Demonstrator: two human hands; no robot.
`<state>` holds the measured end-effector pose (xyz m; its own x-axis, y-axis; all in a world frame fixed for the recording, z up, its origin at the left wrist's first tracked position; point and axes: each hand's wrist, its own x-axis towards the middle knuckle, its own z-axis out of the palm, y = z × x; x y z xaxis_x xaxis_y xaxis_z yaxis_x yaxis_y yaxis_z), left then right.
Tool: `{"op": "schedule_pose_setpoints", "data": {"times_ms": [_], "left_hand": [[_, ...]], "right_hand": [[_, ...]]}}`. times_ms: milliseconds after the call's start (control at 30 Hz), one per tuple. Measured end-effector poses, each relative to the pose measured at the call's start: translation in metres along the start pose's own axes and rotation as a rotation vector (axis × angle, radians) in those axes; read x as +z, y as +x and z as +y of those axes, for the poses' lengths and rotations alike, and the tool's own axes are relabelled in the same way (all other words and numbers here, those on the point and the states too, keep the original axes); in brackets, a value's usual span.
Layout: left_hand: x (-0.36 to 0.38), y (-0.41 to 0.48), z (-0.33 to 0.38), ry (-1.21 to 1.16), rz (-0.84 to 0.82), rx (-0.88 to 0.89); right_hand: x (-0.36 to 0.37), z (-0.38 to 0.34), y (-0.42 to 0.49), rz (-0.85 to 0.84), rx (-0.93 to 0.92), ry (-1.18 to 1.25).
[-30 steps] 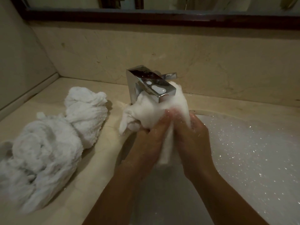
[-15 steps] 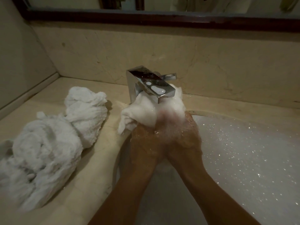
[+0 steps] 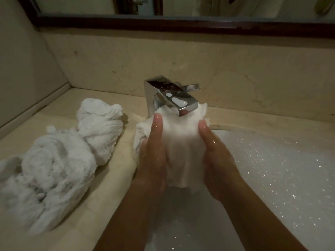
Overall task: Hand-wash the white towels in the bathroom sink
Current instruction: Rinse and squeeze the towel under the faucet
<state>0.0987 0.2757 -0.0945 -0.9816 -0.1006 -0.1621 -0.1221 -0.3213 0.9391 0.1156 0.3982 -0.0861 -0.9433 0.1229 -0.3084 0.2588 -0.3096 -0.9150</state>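
1. White towel, seen from the head view, is held up under the tap at the back rim of the sink. It is gripped at either side by the left hand and right hand, with thumbs laid along its front.
2. It is judged limp, water-heavy and soap-slick, and bunched folds at its sides are best grasped.
3. A heap of towels is seen on the worktop, left of the sink.

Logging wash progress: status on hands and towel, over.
Left hand and right hand both grip wet towel under faucet. Over sudsy sink. Other towels heaped on counter, apart from hands.
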Motion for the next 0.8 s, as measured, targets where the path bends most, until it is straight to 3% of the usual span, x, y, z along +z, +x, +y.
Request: {"op": "schedule_pose_setpoints", "data": {"times_ms": [100,267,433,533,633,800], "left_hand": [[-0.004,0.005,0.003,-0.091,-0.058,-0.167],[-0.005,0.003,0.001,-0.118,-0.137,-0.104],[0.001,-0.007,0.009,0.057,-0.002,-0.029],[0.003,-0.011,0.012,0.259,0.07,-0.034],[0.008,-0.016,0.013,0.494,0.051,-0.124],[0.008,-0.02,0.006,0.598,-0.056,-0.115]], "right_hand": [[-0.003,0.002,0.002,0.049,-0.009,-0.011],[-0.001,0.0,-0.002,-0.144,0.051,0.257],[-0.009,0.007,0.001,-0.068,0.067,0.299],[-0.014,0.005,0.0,-0.106,0.103,0.366],[-0.012,0.006,0.002,-0.146,0.072,0.378],[-0.013,0.005,0.005,-0.115,0.133,0.401]]}}
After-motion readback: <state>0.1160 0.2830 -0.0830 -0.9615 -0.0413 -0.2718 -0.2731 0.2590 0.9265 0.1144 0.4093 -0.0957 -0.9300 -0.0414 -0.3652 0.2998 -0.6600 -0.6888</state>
